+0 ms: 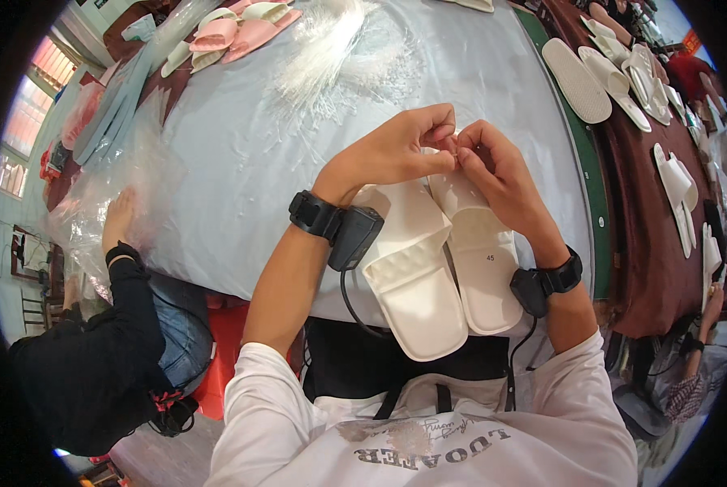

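A pair of cream-white slippers lies side by side at the table's near edge, toes pointing away from me: the left slipper (422,304) and the right slipper (491,276). Over their toe ends, my left hand (392,150) and my right hand (500,174) meet fingertip to fingertip. Both are closed in a pinch. What they hold between them is too small to make out. Beyond my hands is a loose heap of thin clear plastic strands (339,69). Each of my wrists wears a black strap with a small black box.
Pink and cream slippers (225,36) are stacked at the far left. Clear plastic bags (120,203) lie at the left edge, under the hand of a co-worker in black (87,365). More white slippers (615,77) stand on a brown-covered table (655,284) at right, past a green strip.
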Motion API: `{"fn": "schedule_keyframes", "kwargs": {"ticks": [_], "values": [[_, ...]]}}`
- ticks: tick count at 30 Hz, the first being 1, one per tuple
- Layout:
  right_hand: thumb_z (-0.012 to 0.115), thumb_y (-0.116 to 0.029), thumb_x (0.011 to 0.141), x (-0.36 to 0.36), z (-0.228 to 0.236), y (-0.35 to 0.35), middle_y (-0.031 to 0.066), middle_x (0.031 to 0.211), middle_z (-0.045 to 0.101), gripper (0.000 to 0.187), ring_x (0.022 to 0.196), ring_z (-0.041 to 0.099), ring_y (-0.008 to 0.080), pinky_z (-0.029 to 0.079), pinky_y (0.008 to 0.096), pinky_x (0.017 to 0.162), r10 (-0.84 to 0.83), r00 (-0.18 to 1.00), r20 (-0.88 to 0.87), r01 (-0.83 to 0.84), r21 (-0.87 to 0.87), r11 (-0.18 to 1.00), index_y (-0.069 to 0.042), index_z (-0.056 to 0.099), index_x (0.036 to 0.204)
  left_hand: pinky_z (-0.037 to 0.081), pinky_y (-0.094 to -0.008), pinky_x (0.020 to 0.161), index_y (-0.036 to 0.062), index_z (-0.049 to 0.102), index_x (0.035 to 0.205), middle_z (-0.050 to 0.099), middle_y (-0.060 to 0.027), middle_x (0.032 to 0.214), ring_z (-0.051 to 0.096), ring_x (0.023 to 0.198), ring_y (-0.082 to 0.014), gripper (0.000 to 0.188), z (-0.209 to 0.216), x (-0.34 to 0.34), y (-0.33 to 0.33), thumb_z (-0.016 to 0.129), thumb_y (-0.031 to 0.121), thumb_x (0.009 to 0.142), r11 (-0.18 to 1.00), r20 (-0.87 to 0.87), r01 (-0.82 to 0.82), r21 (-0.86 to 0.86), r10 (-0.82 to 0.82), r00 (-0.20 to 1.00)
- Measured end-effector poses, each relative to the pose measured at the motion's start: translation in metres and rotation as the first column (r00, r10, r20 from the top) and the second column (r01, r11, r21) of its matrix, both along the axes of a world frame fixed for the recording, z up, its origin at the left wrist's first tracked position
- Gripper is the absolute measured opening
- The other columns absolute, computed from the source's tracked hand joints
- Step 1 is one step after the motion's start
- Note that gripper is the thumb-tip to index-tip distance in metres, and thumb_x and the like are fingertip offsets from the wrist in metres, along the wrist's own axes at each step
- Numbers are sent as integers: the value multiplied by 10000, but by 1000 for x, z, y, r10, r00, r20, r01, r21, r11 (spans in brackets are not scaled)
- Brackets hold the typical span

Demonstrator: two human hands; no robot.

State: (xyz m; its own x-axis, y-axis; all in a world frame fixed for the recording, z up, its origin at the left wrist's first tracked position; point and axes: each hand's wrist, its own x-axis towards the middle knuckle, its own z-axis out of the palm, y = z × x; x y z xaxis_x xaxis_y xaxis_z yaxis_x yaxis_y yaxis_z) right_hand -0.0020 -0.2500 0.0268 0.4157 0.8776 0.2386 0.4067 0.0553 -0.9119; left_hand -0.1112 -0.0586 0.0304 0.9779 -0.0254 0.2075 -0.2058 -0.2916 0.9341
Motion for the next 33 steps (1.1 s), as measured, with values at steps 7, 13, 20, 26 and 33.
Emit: {"fn": "schedule_keyframes", "kwargs": {"ticks": [7,13,20,26,33], "values": [[534,-148,1065,14,-13,-1,33,978,653,142,866,591,82,491,245,801,6,982,-187,20,141,990,-9,562,1067,496,-286,876,45,489,916,592,-6,884,587,882,-98,180,11,-4,-1,666,36,886,988,-4,-21,154,22,1000],[584,-190,1046,23,-17,1,23,941,662,173,882,610,78,483,229,813,-5,964,-266,47,153,987,-18,591,1063,498,-340,1026,24,661,1103,705,-60,1069,659,1077,-151,210,24,-31,3,709,179,970,977,-72,-130,169,144,987],[624,-234,1019,31,-25,3,14,922,663,221,891,631,89,498,252,795,-2,953,-304,68,206,976,-14,636,1030,517,-341,928,20,677,1128,710,-74,1073,661,997,-149,210,34,-111,-25,714,129,953,818,113,-345,460,332,937],[618,-220,1007,29,-22,4,22,900,650,212,830,623,105,506,265,797,-35,938,-344,110,201,973,-11,643,984,513,-401,973,52,646,1290,693,-169,1106,667,1041,-295,356,50,-144,-134,702,195,970,905,-212,-373,203,413,886],[584,-197,998,37,-29,9,36,822,630,207,772,601,115,504,274,749,102,889,-446,45,307,951,-23,626,895,362,-507,1135,31,483,1490,449,-334,1429,425,1327,-510,612,-1,-108,-165,655,349,996,728,102,-417,544,436,894]]}}
